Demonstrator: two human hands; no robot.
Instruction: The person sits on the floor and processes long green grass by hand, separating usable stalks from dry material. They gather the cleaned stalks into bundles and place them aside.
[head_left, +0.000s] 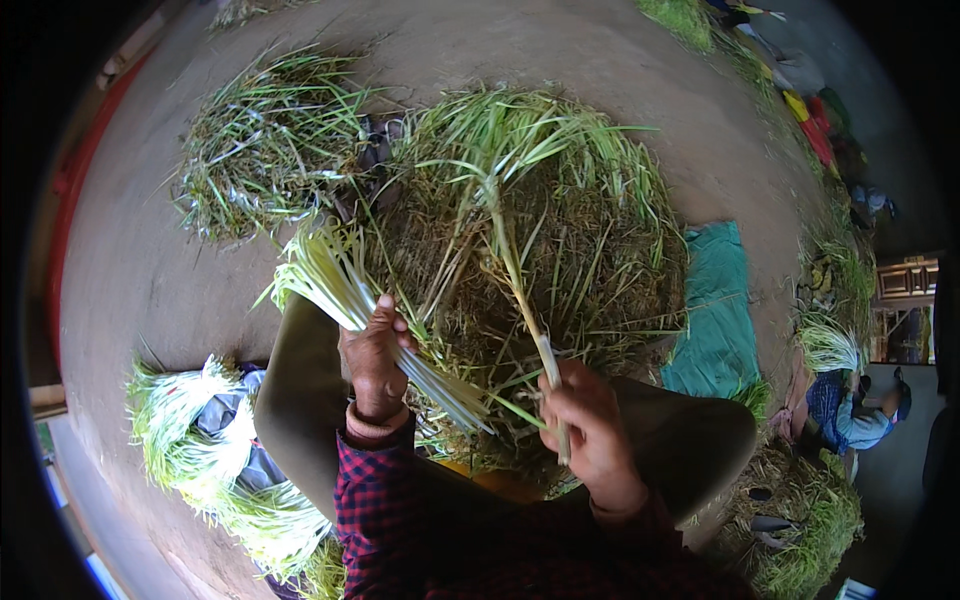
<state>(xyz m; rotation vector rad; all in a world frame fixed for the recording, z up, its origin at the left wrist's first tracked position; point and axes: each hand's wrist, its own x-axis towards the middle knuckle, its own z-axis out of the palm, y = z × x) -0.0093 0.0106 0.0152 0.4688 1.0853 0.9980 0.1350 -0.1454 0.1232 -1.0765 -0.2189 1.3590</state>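
My left hand (377, 360) grips a bundle of pale stalks with yellow-green leaf ends (322, 270), slanting across my lap, its thumb on top. My right hand (589, 431) is closed around the lower end of one thick leafy stalk (510, 259), whose green leaves fan out at the far end. A thin green stalk runs between the bundle and my right hand. Beyond both hands lies a large heap of green and brown plants (615, 202), with roots and dry matter showing.
A second plant heap (262, 150) lies at the upper left. Pale bundles (187, 390) are laid on dark sheeting at the lower left. Green cloth (712, 315) lies right of the large heap. At the far right another person (851, 416) is beside more plants (810, 525).
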